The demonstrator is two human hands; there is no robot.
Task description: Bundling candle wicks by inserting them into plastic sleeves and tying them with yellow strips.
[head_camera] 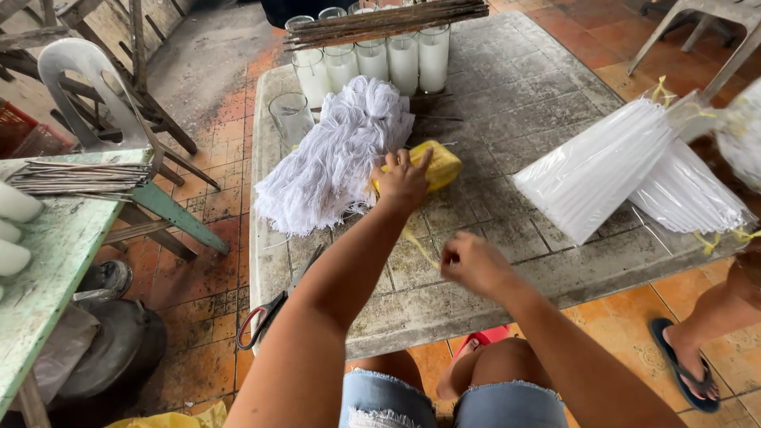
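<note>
White wicks [337, 158] heaped on a grey stone bench [507, 119], with two hands at work beside them.

The left hand [403, 181] lies with fingers spread on a yellow spool [438, 165], which sits on the bench touching the right edge of the wick heap. The right hand [474, 264] hovers nearer the bench's front edge, fingers curled together and pinching a thin yellow strand [418, 246] that runs back toward the spool. Behind the heap stand glasses [400, 59] filled with white wax, sticks [388, 22] laid across their tops, and one empty glass [290, 117] to the left. Clear packs of white rods [602, 170] lie at the right. Red-handled scissors [260, 319] rest at the front left edge.
</note>
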